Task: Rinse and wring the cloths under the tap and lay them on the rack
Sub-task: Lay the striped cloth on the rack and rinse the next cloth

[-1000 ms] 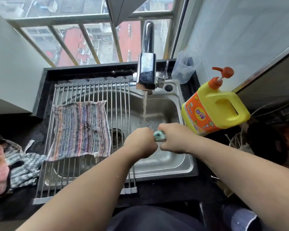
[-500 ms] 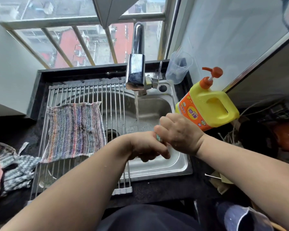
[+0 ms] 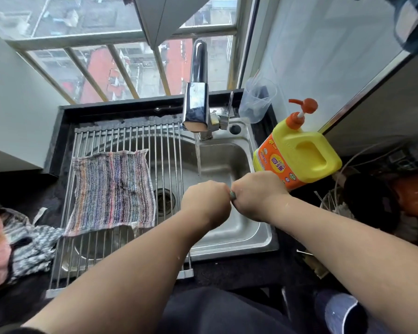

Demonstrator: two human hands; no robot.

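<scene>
1 small greenish cloth (image 3: 233,195), gripped at either end by the curled left hand (image 3: 204,201) and right hand (image 3: 256,192), is held over the sink (image 3: 263,242) near the running tap (image 3: 196,104); 1 striped cloth (image 3: 111,189) is laid flat on the rack (image 3: 164,141); 1 yellow detergent bottle (image 3: 297,155) is stood beside the sink.
</scene>
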